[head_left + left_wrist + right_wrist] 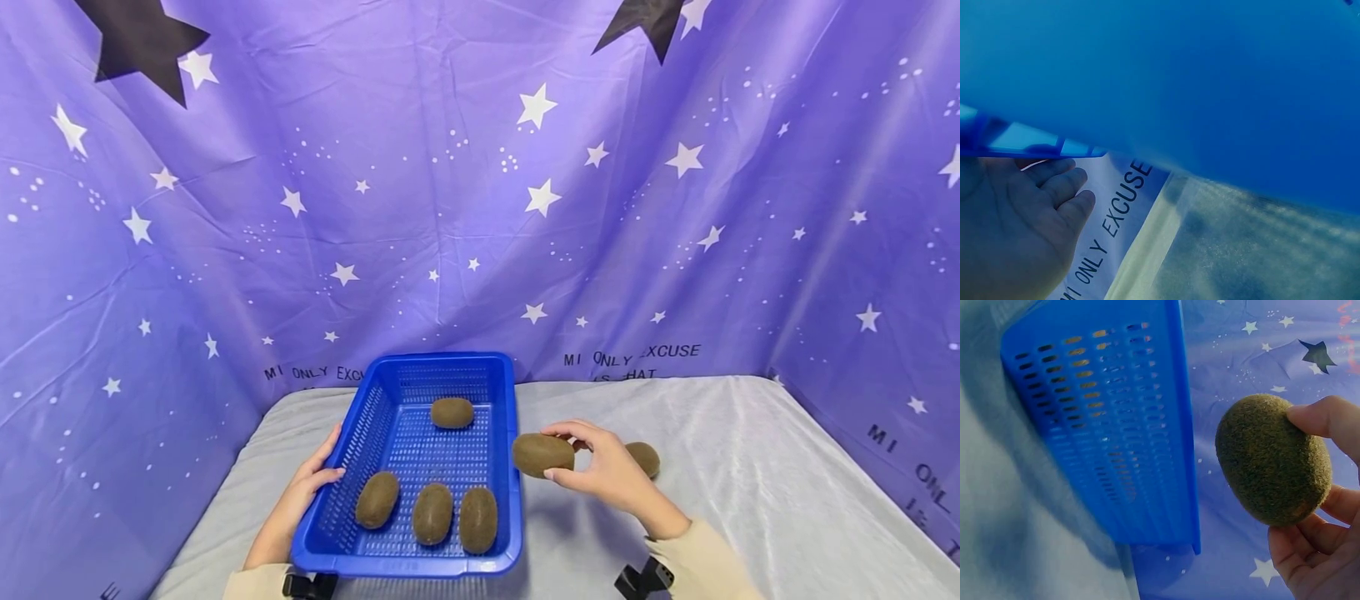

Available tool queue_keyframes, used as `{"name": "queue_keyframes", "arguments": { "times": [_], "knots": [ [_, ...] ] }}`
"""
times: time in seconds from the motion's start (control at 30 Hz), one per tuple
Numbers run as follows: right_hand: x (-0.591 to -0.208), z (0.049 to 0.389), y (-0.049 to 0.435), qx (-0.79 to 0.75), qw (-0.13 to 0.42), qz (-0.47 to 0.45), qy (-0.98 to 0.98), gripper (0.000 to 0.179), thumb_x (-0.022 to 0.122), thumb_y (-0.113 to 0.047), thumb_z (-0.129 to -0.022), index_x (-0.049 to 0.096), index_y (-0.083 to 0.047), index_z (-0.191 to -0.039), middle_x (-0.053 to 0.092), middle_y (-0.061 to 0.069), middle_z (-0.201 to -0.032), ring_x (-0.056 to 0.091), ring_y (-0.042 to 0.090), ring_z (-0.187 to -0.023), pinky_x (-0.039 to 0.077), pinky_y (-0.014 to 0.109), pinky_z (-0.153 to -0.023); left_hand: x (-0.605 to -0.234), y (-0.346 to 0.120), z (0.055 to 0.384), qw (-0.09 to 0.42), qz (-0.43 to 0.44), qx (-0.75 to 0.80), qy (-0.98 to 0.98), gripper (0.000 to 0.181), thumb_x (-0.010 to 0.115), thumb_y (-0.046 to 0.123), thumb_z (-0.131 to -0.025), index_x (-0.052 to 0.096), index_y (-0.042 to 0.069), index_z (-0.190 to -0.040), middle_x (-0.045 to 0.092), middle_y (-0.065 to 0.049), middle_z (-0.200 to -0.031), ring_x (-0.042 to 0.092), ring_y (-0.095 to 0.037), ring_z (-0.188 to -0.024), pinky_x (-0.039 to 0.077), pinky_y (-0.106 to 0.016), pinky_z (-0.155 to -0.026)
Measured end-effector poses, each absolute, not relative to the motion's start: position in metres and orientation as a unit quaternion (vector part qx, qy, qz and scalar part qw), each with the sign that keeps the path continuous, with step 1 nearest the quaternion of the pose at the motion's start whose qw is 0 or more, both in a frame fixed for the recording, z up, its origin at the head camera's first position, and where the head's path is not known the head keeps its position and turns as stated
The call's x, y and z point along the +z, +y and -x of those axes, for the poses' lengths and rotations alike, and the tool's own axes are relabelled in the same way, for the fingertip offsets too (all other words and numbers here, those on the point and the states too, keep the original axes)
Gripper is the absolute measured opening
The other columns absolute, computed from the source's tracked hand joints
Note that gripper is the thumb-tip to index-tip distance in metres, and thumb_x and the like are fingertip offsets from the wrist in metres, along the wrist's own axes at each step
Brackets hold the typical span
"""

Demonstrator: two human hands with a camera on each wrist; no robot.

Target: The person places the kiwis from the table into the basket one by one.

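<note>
A brown fuzzy kiwi (543,456) is pinched between the thumb and fingers of my right hand (607,467), just outside the right rim of a blue plastic basket (513,500). The right wrist view shows the same kiwi (1272,459) up close, apart from the basket's slotted side wall (1104,412). My left hand (298,498) grips the basket's left rim, thumb at the top edge and fingers along the outside. Inside the basket lie several kiwis: one kiwi (452,412) towards the back, the others, such as the middle kiwi (432,514), near the front.
Another kiwi (643,459) lies on the grey cloth-covered table (750,467), partly hidden behind my right hand. A purple star-printed curtain (450,208) encloses the table at the back and both sides.
</note>
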State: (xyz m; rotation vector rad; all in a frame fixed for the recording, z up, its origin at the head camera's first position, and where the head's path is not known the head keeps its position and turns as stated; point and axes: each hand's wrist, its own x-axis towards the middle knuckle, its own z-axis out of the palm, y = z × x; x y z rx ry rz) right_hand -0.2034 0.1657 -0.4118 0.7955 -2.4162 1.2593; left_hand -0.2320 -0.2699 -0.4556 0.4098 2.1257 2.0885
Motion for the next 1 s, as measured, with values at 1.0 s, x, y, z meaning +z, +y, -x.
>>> {"name": "queue_keyframes", "arguments": {
  "times": [1.0],
  "knots": [
    [-0.414, 0.215, 0.106, 0.467, 0.102, -0.356, -0.803, 0.039, 0.077, -0.021, -0.077, 0.065, -0.011, -0.113, 0.065, 0.001, -0.107, 0.055, 0.01, -0.09, 0.048, 0.027, -0.076, -0.456, -0.271, 0.233, 0.068, -0.123, 0.689, 0.711, 0.072, 0.041, -0.002, -0.09, 0.002, 0.003, -0.15, -0.001, -0.022, -0.155, 0.045, 0.011, -0.108, 0.045, -0.02, -0.086]
  ]
}}
